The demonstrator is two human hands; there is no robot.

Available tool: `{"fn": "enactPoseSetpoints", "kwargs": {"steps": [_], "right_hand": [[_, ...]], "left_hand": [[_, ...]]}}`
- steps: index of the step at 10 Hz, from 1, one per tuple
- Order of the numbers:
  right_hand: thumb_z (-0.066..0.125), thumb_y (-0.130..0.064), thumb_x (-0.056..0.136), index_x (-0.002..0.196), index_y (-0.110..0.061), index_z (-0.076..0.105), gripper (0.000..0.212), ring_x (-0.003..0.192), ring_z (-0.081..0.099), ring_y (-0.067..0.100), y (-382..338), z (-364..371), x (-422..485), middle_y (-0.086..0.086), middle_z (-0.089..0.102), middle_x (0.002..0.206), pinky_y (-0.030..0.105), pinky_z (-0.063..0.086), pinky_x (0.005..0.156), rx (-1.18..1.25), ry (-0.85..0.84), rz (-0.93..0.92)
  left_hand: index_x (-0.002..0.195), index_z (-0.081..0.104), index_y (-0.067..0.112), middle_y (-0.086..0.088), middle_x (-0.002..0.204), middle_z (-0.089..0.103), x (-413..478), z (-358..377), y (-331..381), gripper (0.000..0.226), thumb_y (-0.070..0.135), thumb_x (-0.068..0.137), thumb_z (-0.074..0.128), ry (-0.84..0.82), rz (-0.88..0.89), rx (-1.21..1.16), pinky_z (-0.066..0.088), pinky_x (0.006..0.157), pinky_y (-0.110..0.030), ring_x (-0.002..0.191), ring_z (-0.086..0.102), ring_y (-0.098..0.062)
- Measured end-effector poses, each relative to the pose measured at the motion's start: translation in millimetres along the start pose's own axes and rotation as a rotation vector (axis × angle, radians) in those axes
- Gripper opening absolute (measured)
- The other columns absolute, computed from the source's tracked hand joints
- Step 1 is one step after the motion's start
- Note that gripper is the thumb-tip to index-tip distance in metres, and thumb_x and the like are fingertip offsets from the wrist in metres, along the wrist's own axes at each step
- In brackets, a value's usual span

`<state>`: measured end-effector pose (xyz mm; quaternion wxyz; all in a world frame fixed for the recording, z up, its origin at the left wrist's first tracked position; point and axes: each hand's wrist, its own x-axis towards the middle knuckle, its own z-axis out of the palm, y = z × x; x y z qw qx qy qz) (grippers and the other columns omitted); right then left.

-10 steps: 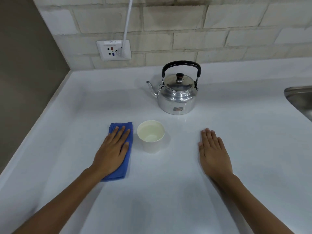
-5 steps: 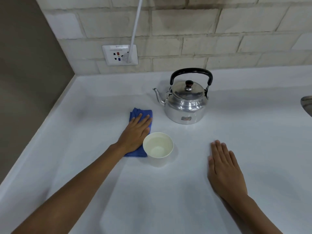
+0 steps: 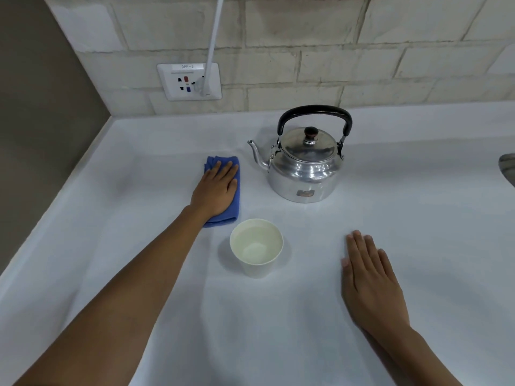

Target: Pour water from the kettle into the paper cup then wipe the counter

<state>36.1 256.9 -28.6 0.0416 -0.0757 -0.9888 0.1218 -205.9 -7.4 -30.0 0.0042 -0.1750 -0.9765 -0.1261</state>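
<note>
A silver kettle with a black handle stands upright at the back of the white counter, spout pointing left. In front of it a white paper cup holds water. A folded blue cloth lies left of the kettle, behind and left of the cup. My left hand presses flat on the cloth, fingers extended toward the wall. My right hand rests flat on the bare counter to the right of the cup, holding nothing.
A wall socket with a white cable plugged in sits on the brick wall behind. A dark side wall bounds the counter on the left. The edge of a metal sink shows at the far right.
My left hand has slid the blue cloth away from me, from beside the cup to a spot left of the kettle's spout. My right hand has stayed flat on the counter.
</note>
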Motion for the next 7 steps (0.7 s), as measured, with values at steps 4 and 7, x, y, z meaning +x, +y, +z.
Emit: {"fn": "enactPoseSetpoints", "kwargs": {"steps": [4, 7], "right_hand": [[0.004, -0.035, 0.092, 0.144, -0.017, -0.001, 0.055, 0.141, -0.012, 0.012, 0.7, 1.5, -0.5, -0.006, -0.006, 0.152, 0.031, -0.004, 0.116, 0.001, 0.006, -0.011], [0.018, -0.027, 0.098, 0.143, -0.016, 0.0, 0.05, 0.139, -0.012, 0.011, 1.9, -0.2, -1.7, -0.002, -0.001, 0.154, 0.03, -0.004, 0.117, -0.009, 0.028, -0.008]], "left_hand": [[0.144, 0.011, 0.016, -0.003, 0.156, 0.01, 27.3, -0.7, -6.8, 0.048, 0.028, 0.098, 0.02, -0.004, -0.056, 0.003, 0.004, 0.117, -0.042, 0.142, 0.001, -0.025], [0.144, 0.001, 0.017, -0.002, 0.156, 0.005, 8.5, -25.5, 3.4, 0.053, 0.037, 0.097, 0.018, -0.004, -0.031, -0.088, 0.002, 0.117, -0.041, 0.142, -0.002, -0.02]]}}
